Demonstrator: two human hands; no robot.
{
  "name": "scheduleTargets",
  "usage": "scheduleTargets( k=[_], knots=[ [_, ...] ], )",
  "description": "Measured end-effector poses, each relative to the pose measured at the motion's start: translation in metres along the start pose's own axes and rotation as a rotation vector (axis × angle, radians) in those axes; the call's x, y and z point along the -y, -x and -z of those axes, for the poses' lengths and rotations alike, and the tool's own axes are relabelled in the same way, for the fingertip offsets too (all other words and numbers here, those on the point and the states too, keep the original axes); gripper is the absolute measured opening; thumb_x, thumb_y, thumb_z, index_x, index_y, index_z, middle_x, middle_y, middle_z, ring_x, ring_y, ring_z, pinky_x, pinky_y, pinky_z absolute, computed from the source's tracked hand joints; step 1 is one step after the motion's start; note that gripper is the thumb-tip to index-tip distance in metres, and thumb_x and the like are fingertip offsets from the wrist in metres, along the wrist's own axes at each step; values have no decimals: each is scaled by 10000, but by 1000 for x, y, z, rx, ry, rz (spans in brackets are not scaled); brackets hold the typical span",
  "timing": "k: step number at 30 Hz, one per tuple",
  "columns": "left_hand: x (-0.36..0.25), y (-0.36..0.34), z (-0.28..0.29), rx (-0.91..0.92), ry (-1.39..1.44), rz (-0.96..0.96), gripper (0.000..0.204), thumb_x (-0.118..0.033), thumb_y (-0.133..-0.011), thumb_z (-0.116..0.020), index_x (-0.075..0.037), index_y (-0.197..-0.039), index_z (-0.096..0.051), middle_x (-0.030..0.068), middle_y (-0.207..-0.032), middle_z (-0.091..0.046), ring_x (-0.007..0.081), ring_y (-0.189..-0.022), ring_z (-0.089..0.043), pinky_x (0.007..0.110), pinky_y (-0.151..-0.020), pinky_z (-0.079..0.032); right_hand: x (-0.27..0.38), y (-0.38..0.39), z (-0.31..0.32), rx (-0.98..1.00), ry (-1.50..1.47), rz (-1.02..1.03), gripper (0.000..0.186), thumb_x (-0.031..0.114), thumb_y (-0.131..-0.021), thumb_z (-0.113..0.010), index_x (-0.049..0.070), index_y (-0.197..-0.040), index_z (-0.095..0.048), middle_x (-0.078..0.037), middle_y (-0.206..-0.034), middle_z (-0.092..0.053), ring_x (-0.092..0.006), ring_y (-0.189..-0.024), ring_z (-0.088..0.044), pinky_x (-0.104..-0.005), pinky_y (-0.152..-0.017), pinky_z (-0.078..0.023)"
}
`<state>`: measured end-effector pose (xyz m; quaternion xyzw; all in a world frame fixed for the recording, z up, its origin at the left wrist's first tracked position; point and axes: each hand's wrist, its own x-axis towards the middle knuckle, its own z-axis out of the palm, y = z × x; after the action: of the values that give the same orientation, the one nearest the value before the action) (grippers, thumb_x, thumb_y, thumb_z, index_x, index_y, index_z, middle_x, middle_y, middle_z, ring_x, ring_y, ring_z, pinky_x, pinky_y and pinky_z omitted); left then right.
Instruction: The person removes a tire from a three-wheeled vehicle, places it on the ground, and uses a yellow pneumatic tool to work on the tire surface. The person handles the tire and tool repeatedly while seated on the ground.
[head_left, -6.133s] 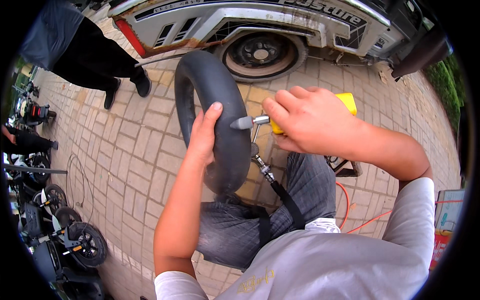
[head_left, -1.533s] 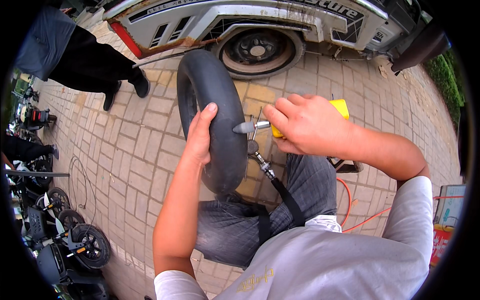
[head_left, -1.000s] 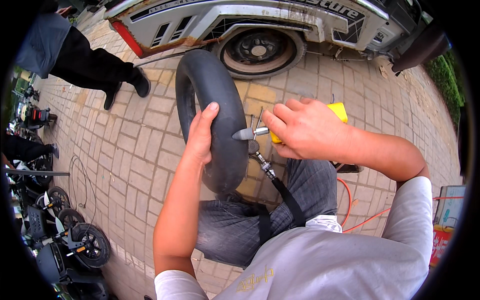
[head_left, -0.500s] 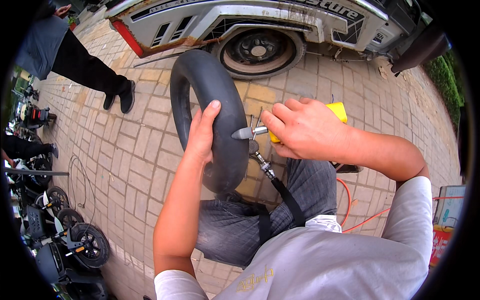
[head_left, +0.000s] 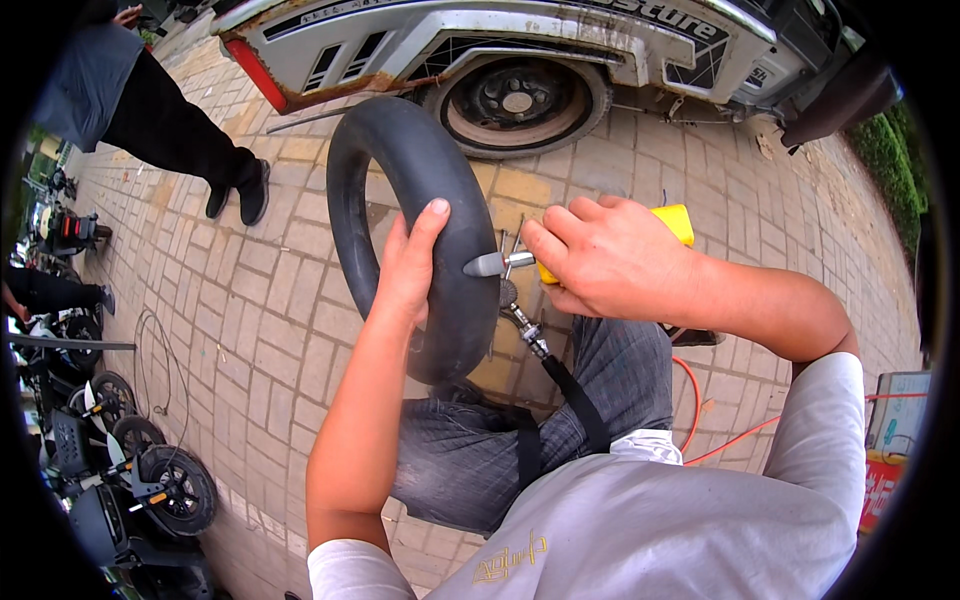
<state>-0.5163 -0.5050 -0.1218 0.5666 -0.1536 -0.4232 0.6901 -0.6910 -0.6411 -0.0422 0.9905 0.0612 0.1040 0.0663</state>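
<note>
A black, inflated inner tube (head_left: 455, 190) stands upright and slightly tilted in front of me. My left hand (head_left: 410, 262) is closed round its near side, thumb on the outer face. In my right hand (head_left: 622, 245) is a yellow power tool (head_left: 676, 224), gripped with the fingers wrapped round it; most of its body is hidden by the hand. Its grey, pointed grinding bit (head_left: 486, 265) sits against the tube's right side. Just below the bit, a metal fitting with a round dark head (head_left: 527, 328) shows above my thigh.
A rusty white vehicle (head_left: 620, 40) with a dark wheel (head_left: 517, 102) stands at the far side. A person's legs (head_left: 185, 125) are at far left. Several scooters (head_left: 175, 490) line the left edge. An orange hose (head_left: 690, 400) lies on the brick paving at right.
The tube has turned a little in my left hand, its upper part shifting left and its opening showing wider. My right hand and the tool have hardly moved.
</note>
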Motion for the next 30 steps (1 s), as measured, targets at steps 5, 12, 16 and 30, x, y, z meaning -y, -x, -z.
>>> scheduleTargets(
  k=[5,12,16,30],
  knots=[
    [5,-2,3,-14,-17,23,641,-474,-866,-650,15,-1245,-480,126,-1066,-598,194,-925,-620,341,-818,-523,1,1,0,121,18,-28,469,259,-694,-720,26,-1059,-541,-63,-799,-536,-225,-713,-612,-345,-594,-509],
    [5,-3,3,7,5,-8,628,-450,-867,-663,19,-1242,-478,127,-1062,-602,194,-922,-623,342,-804,-533,-2,-3,0,5,7,2,268,205,-705,-688,40,-849,-535,-64,-732,-560,-228,-651,-637,-349,-532,-520],
    [3,-5,8,16,54,27,628,-413,-869,-685,15,-1273,-467,130,-1099,-600,190,-943,-621,336,-821,-529,-3,-6,0,6,18,-11,277,213,-697,-695,45,-849,-535,-59,-733,-565,-226,-652,-636,-344,-536,-523],
    [6,-6,3,40,-2,-26,608,-403,-862,-694,21,-1242,-483,130,-1083,-608,185,-941,-619,329,-823,-521,-4,-9,1,14,26,2,288,210,-672,-697,34,-842,-545,-68,-732,-573,-232,-680,-644,-347,-528,-524]
  ],
)
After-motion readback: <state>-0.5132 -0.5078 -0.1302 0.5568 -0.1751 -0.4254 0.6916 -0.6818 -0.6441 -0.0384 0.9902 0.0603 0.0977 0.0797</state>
